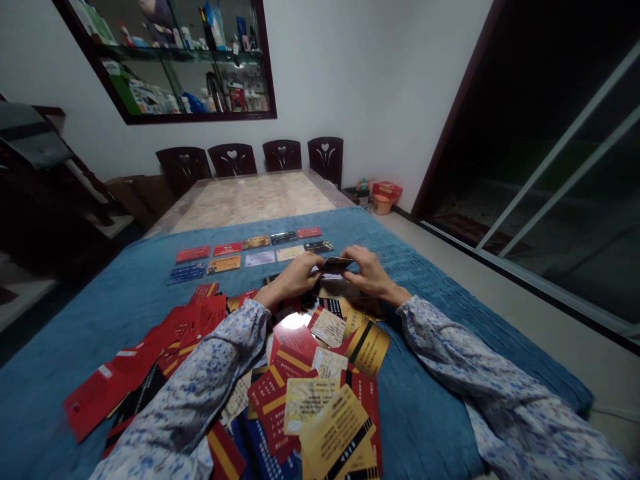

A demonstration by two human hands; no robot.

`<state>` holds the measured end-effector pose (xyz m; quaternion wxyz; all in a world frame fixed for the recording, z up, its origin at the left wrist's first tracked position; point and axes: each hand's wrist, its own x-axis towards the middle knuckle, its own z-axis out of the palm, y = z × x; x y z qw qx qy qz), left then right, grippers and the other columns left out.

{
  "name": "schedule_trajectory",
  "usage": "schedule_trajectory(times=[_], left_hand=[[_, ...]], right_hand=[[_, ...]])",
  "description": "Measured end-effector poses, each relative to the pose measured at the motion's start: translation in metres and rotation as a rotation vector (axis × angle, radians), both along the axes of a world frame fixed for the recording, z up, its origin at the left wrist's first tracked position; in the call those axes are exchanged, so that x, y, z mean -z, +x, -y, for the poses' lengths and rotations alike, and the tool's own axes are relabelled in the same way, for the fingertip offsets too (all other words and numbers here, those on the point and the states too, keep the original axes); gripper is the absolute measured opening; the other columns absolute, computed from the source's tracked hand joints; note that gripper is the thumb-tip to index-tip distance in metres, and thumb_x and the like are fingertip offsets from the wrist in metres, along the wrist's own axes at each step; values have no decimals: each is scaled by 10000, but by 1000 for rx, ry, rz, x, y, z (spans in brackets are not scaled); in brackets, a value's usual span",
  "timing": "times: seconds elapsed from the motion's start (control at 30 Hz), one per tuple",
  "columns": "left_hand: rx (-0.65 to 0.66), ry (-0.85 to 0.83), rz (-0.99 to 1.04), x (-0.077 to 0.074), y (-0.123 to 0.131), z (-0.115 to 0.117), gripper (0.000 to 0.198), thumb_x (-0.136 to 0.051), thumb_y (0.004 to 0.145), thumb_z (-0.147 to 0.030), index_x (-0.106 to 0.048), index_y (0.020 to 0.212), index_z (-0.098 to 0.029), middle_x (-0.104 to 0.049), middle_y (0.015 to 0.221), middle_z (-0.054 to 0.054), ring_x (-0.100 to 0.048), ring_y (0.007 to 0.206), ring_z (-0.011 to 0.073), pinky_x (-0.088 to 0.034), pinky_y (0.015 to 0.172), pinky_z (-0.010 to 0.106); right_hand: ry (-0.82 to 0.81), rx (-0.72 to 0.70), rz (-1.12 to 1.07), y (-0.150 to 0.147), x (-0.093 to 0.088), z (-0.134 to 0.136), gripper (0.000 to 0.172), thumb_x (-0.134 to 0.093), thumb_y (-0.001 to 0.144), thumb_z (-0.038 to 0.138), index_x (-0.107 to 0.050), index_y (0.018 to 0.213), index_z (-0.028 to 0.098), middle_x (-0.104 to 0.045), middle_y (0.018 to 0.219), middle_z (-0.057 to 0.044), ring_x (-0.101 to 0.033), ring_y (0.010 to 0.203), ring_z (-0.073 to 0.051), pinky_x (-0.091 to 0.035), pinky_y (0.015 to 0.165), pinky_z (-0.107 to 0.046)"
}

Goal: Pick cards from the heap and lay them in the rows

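Observation:
A dark card (pixel 336 264) is pinched between my two hands above the far end of a loose heap of cards. My left hand (pixel 295 277) grips its left edge; my right hand (pixel 369 272) has the right edge. What is printed on it I cannot make out. Beneath and nearer to me lie many overlapping cards, among them a gold card (pixel 336 433), a red card (pixel 273 400) and a blue card (pixel 257 443). Beyond my hands, cards lie in two rows, including an orange card (pixel 225 265), a lilac card (pixel 260 259) and a black card (pixel 319 247).
A blue cloth (pixel 435 393) covers the near part of the table; the patterned tabletop (pixel 245 197) shows behind it. Dark wooden chairs (pixel 233 160) stand at the far end. Red cards (pixel 130 370) spread along the left. A glass sliding door (pixel 560 167) is at the right.

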<state>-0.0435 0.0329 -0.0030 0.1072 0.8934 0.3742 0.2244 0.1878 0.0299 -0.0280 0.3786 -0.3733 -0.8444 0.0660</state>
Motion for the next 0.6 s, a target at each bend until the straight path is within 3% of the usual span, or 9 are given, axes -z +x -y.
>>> schedule_trajectory(times=[0.27,0.6], left_hand=[[-71,29,36,-3,1,3,161,-570,850,-91,-702,906,-166,-710,903,55,-626,868,193,-504,828,311],[-60,62,71,-5,1,4,225,-537,870,-92,-719,978,-168,-725,956,68,-624,902,202,-512,870,349]], right_hand=[[30,16,-31,2,-3,3,132,-604,855,244,-655,970,207,-642,905,-73,-558,877,-247,-428,825,-379],[117,9,77,7,-3,4,388,-563,911,208,-680,1280,231,-682,937,-94,-559,926,-276,-408,897,-439]])
